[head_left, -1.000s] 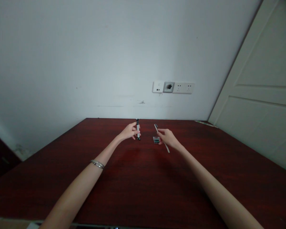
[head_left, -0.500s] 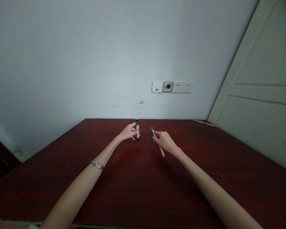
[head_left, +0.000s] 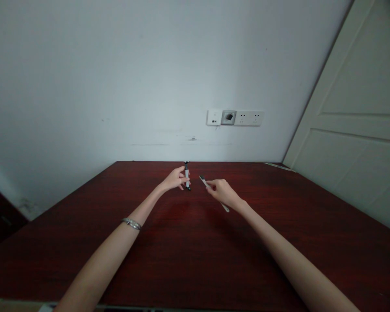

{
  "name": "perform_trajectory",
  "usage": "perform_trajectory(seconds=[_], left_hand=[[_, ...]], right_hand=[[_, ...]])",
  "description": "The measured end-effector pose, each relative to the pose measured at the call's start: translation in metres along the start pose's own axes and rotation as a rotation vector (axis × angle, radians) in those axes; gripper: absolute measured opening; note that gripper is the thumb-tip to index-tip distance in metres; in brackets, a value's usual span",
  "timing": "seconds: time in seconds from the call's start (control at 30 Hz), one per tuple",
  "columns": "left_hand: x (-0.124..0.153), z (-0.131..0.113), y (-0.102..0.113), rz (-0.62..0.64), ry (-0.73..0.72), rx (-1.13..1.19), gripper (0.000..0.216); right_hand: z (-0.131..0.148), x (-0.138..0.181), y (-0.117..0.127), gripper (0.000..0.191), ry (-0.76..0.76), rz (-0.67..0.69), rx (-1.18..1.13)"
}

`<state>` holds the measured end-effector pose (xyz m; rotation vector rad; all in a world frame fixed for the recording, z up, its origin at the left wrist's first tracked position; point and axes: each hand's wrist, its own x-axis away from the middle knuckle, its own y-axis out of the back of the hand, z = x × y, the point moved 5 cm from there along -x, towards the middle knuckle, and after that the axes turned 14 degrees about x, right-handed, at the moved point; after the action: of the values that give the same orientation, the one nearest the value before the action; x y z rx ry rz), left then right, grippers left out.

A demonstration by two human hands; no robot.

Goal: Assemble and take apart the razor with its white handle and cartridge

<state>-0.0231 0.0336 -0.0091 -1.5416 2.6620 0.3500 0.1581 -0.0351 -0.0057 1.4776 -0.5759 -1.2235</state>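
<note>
My left hand (head_left: 174, 179) is closed around a razor (head_left: 187, 177) with a pale handle and dark ends. Its narrow head points toward the wall, and the shaft stands nearly upright in view. To its right, my right hand (head_left: 223, 190) pinches a slim white toothbrush (head_left: 204, 181) with a dark head. The toothbrush slants, its head up and left toward the razor and its handle end showing below the palm. A gap separates the two items. The fingers hide the middle of the toothbrush.
Both hands are over a dark red wooden table (head_left: 169, 260). A white wall (head_left: 149, 86) rises behind it, with a row of sockets (head_left: 248, 118). A pale panelled door (head_left: 354, 130) stands at the right. A thin strip (head_left: 280, 167) lies at the table's back right corner.
The toothbrush has tilted, its head swinging left and slightly down toward the razor. A small dark item seen under my right hand earlier no longer shows. My left hand has barely moved.
</note>
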Motion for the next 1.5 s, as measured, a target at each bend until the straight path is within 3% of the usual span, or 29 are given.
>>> perform_trajectory(seconds=[0.17, 0.47, 1.2, 1.3, 1.5], left_hand=[[0.0, -0.003, 0.007, -0.032, -0.02, 0.005, 0.025], [0.0, -0.008, 0.011, -0.037, -0.046, 0.003, 0.024], [-0.003, -0.001, 0.012, -0.03, -0.024, 0.015, 0.026], [-0.003, 0.0, 0.012, -0.02, -0.023, 0.015, 0.027], [-0.003, 0.005, 0.007, 0.014, -0.004, 0.001, 0.026]], right_hand=[[0.015, 0.006, -0.009, 0.024, 0.185, 0.158, 0.055], [0.03, 0.012, -0.018, 0.026, 0.357, 0.243, 0.054], [0.033, 0.013, -0.033, 0.023, 0.378, 0.287, -0.065], [0.029, 0.009, -0.028, 0.025, 0.37, 0.247, -0.161], [-0.027, -0.01, 0.0, 0.022, 0.139, -0.098, -0.288]])
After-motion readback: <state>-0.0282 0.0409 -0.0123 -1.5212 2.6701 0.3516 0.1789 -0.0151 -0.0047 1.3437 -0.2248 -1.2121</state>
